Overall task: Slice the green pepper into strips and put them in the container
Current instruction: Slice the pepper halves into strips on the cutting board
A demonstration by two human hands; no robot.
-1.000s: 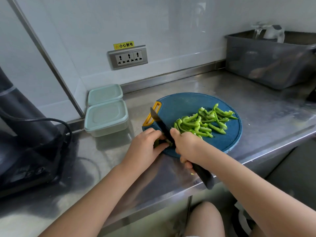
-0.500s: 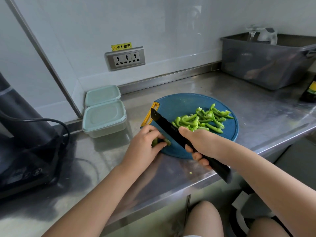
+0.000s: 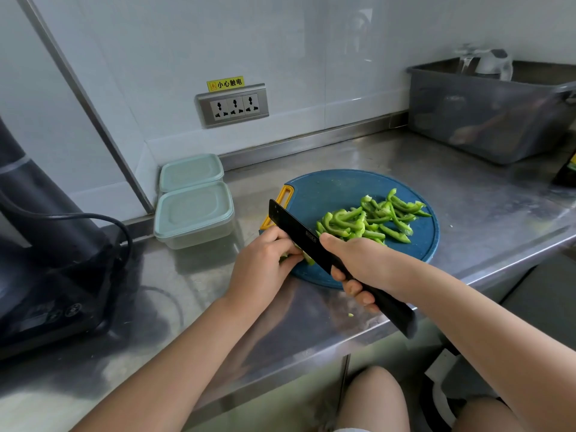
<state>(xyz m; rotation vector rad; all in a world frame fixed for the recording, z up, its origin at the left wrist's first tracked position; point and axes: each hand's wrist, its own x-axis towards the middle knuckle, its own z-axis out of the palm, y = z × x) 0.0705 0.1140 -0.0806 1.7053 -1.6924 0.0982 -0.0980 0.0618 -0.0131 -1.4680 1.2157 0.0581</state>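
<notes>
Green pepper piece [image 3: 308, 259] sits at the blue board's [image 3: 327, 191] near edge, pinned under the left hand's [image 3: 265, 263] curled fingers. The right hand [image 3: 358, 263] clamps the black knife [image 3: 293, 229], blade angled down onto the piece. Cut strips [image 3: 371, 219] lie piled just beyond.

A: Left hand [image 3: 265, 263]?
B: Curled over pepper piece [image 3: 307, 259], near edge of blue board [image 3: 327, 191].
A: Right hand [image 3: 363, 266]?
B: Grips black knife [image 3: 296, 232], blade touching that piece. Cut strips [image 3: 374, 221] heaped to its right on the board.
</notes>
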